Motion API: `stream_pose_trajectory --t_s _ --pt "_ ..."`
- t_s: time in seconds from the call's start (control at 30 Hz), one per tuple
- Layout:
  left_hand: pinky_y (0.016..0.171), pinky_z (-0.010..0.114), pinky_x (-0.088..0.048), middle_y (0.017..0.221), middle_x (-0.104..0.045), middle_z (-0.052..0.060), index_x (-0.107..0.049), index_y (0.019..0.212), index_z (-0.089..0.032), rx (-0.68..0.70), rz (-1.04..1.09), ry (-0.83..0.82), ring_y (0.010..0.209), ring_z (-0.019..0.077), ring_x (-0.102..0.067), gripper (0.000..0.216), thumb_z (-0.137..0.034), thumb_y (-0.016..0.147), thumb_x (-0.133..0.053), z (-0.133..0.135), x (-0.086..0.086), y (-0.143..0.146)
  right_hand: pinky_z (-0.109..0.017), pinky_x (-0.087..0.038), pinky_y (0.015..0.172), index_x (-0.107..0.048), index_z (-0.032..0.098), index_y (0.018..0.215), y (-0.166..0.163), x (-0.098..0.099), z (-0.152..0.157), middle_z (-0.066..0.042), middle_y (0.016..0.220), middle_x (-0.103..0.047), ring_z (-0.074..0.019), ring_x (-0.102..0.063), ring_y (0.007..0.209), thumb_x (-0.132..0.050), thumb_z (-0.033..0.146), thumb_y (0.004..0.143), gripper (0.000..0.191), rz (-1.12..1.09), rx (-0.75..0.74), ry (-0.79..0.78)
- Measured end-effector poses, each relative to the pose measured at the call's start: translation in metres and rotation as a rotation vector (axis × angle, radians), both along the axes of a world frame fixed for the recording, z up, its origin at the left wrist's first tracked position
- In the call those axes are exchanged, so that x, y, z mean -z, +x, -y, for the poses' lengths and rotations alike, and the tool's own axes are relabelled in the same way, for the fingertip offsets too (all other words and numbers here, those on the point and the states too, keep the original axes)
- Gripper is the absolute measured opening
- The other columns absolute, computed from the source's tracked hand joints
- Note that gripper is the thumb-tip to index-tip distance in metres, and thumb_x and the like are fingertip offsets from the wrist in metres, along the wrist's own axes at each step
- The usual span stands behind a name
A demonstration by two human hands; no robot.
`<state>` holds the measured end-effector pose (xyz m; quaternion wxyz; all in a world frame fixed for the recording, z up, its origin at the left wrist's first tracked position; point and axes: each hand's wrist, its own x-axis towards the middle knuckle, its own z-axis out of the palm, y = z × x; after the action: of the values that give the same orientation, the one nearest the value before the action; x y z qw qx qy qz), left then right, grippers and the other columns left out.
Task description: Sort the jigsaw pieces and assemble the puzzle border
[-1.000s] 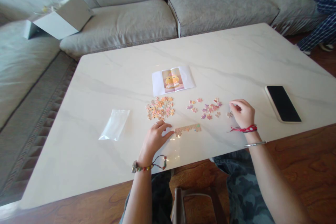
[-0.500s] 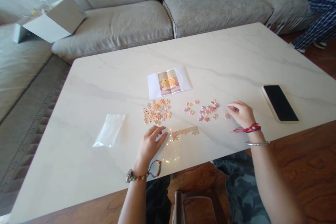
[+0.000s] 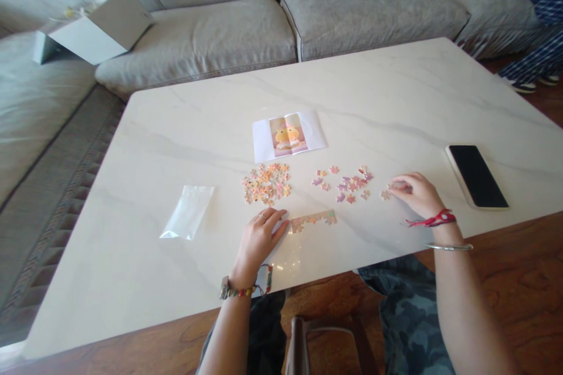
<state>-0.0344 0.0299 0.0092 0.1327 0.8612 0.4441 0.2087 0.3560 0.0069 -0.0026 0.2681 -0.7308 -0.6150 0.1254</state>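
Observation:
My left hand (image 3: 263, 234) rests on the table with thumb and fingers apart and nothing in them. Its fingertips are at the left end of a joined strip of jigsaw puzzle pieces (image 3: 313, 220), which has a straight upper edge. My right hand (image 3: 416, 192) is closed in a pinch at a loose pale puzzle piece (image 3: 386, 194); the fingertips partly cover it. To its left lies a loose group of pink and purple puzzle pieces (image 3: 352, 183). A denser heap of orange and yellow puzzle pieces (image 3: 266, 183) sits just beyond my left hand.
A creased paper with a printed picture (image 3: 289, 136) lies behind the pieces. The clear plastic bag (image 3: 188, 212) is at left, a phone (image 3: 477, 177) at right. Beyond the white table (image 3: 176, 129) are a grey sofa (image 3: 373, 14) and a person's checked trouser leg (image 3: 539, 58).
My right hand has shifted slightly, its fingertips now down at the loose puzzle piece. My left hand keeps its place by the strip. The whole view has shifted a little.

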Motion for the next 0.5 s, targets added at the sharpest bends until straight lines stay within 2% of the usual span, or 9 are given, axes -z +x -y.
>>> stream_pose_trajectory --t_s 0.23,0.4,0.5 --pt "0.07 0.025 -0.048 0.085 -0.06 0.004 -0.056 0.1 -0.019 -0.04 -0.026 -0.01 0.077 0.0133 -0.058 0.021 -0.03 0.086 -0.045 -0.0014 -0.0001 -0.001 -0.032 -0.049 0.064 -0.061 0.017 0.073 -0.0017 -0.0049 0.0005 -0.006 0.077 -0.058 -0.0152 -0.056 0.062 -0.056 0.031 0.069 0.016 0.037 -0.027 -0.002" --pt "0.067 0.023 -0.047 0.085 -0.06 0.004 -0.057 0.099 -0.019 -0.043 -0.029 -0.011 0.075 0.0125 -0.058 0.022 -0.031 0.086 -0.044 -0.0005 -0.0022 -0.0017 -0.033 -0.048 0.065 -0.061 0.017 0.077 -0.0045 -0.0059 -0.0001 -0.005 0.076 -0.06 -0.0164 -0.057 0.063 -0.056 0.033 0.069 0.019 0.075 -0.018 0.001" --pt "0.067 0.023 -0.047 0.086 -0.06 0.004 -0.057 0.098 -0.019 -0.049 -0.036 -0.019 0.073 0.012 -0.058 0.022 -0.031 0.086 -0.044 0.0005 -0.0036 -0.003 -0.033 -0.048 0.066 -0.061 0.017 0.071 -0.0051 -0.0047 -0.001 -0.006 0.076 -0.057 -0.0156 -0.055 0.061 -0.056 0.035 0.068 0.019 0.127 -0.025 0.017"
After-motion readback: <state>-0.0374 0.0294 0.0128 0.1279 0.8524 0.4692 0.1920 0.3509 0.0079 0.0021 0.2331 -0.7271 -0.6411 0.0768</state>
